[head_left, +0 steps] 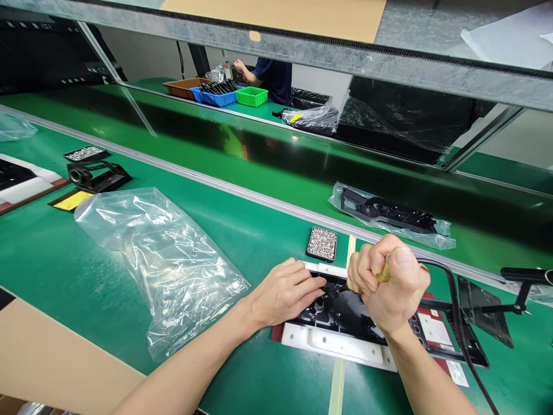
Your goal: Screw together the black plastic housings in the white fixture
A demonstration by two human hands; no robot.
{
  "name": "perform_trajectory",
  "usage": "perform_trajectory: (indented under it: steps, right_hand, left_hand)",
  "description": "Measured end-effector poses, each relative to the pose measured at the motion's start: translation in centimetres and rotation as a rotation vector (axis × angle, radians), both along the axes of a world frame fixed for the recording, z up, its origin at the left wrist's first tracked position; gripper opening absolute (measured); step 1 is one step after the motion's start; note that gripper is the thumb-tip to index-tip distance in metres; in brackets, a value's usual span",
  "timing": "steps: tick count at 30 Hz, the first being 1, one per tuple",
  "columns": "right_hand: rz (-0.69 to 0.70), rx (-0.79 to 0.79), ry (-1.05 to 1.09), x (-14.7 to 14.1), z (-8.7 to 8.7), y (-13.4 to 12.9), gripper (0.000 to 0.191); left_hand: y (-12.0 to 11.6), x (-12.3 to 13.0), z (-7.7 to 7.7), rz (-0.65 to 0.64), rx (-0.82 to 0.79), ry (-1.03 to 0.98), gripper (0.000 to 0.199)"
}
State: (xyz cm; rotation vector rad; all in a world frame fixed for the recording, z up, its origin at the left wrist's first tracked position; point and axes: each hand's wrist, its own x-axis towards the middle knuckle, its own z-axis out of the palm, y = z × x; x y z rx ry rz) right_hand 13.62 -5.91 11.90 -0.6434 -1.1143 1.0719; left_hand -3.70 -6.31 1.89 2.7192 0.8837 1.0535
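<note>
My right hand [391,282] is wrapped round a yellowish tool handle [383,273] with a dark cable behind it. The tool's thin dark tip points left over a black plastic part [345,314]. That part lies in a fixture with white blocks [341,344] on a dark red base. My left hand [287,293] rests on the left end of the black part, its fingers close together near the tool tip; whether they pinch something small cannot be made out. Just behind the fixture sits a small black tray of silvery screws [322,242].
A clear plastic bag [173,265] lies on the left. A bagged black part [389,210] rests on the belt [276,167]. To the right are a black frame [475,346] and a metal arm [521,300]. Across the belt, a person [274,78] works near bins [252,97]. A shelf [276,49] spans the top.
</note>
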Motion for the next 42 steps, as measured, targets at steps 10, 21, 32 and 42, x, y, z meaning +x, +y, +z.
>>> perform_trajectory:
  steps: [10,21,32,42]
  right_hand:
    - [-0.010,0.004,-0.011,-0.02,0.05,-0.07,0.036]
    - [-0.007,0.000,-0.011,0.03,-0.02,0.00,0.036]
    - [0.006,-0.004,-0.012,-0.03,-0.05,0.01,0.036]
    - [0.001,-0.010,-0.019,0.01,0.09,-0.14,0.035]
  left_hand:
    - [0.24,-0.02,0.01,0.003,0.007,0.003,0.019]
    - [0.20,-0.03,-0.01,-0.001,-0.002,0.001,0.018]
    - [0.09,0.04,0.17,0.002,0.008,-0.002,0.017]
    - [0.22,0.09,0.15,0.003,0.006,0.004,0.019]
